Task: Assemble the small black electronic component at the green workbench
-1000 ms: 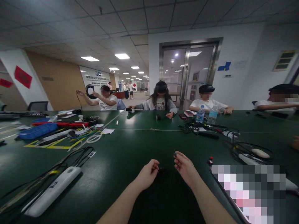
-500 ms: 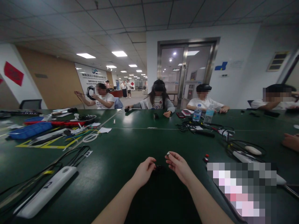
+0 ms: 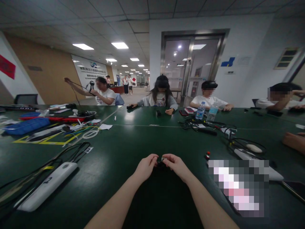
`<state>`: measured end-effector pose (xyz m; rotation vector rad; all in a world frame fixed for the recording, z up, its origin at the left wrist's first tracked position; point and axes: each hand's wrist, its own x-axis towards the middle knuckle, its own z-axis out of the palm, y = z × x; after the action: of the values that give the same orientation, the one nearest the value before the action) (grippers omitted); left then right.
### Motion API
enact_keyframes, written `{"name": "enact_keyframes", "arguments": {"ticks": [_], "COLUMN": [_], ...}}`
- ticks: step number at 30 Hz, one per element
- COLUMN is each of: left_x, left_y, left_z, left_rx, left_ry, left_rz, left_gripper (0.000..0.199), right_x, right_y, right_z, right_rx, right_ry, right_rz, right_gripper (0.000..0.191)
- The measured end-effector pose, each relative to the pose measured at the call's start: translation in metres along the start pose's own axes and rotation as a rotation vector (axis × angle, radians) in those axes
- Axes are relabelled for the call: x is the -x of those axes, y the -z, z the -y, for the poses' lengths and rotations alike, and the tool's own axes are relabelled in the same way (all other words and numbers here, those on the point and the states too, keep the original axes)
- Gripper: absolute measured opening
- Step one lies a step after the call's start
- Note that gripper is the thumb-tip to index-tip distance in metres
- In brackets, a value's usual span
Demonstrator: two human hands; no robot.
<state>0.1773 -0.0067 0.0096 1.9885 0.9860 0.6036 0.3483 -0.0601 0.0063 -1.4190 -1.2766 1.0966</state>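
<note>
A small dark object [image 3: 161, 164] is on the green table [image 3: 133, 140] between my hands, partly covered by the fingers. My left hand [image 3: 148, 165] is closed at its left side, fingertips pinched on its edge. From the right, my right hand [image 3: 173, 163] pinches a small pale piece [image 3: 163, 159] between thumb and fingers, right at the top of the dark object. Whether the piece touches the object is too small to tell.
A white power strip [image 3: 47, 187] with black cables lies at the left, a blue tray [image 3: 27, 126] beyond it. At the right are a small red-and-black item [image 3: 207, 155], a blurred-out device [image 3: 235, 187], cables and two bottles [image 3: 200, 111]. Several people sit around the table.
My right hand has moved left and in toward the dark object with the small pale piece. My left hand stays beside the object. The view has tilted slightly downward.
</note>
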Motion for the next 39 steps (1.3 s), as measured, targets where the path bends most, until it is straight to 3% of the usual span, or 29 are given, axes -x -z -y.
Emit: {"name": "enact_keyframes", "arguments": {"ticks": [10, 18, 25, 29, 33, 36, 39], "left_x": [-0.002, -0.004, -0.004, -0.001, 0.016, 0.038, 0.06], "left_y": [0.0, 0.002, 0.019, 0.047, 0.098, 0.138, 0.165], "left_z": [-0.013, -0.005, 0.004, 0.02, 0.05, 0.079, 0.105], "left_rx": [-0.13, -0.071, -0.078, -0.132, -0.183, -0.221, -0.22], "left_ry": [-0.014, 0.0, 0.001, 0.049, 0.132, 0.23, 0.295], "left_rz": [0.042, 0.089, 0.159, 0.143, 0.03, -0.154, -0.354], "left_gripper": [0.039, 0.034, 0.035, 0.036, 0.037, 0.04, 0.039], "right_x": [0.006, 0.005, -0.002, -0.004, -0.004, -0.004, -0.004], "right_y": [-0.002, 0.0, 0.001, 0.002, 0.005, 0.006, 0.006], "right_z": [0.009, 0.009, 0.0, -0.006, -0.008, -0.008, -0.008], "right_rx": [0.025, -0.008, -0.081, -0.072, -0.071, -0.067, -0.055], "right_ry": [-0.004, -0.048, -0.047, -0.04, -0.042, -0.054, -0.076], "right_rz": [0.032, 0.001, -0.049, -0.042, -0.017, -0.005, -0.016], "right_gripper": [0.033, 0.033, 0.032, 0.033, 0.033, 0.032, 0.03]}}
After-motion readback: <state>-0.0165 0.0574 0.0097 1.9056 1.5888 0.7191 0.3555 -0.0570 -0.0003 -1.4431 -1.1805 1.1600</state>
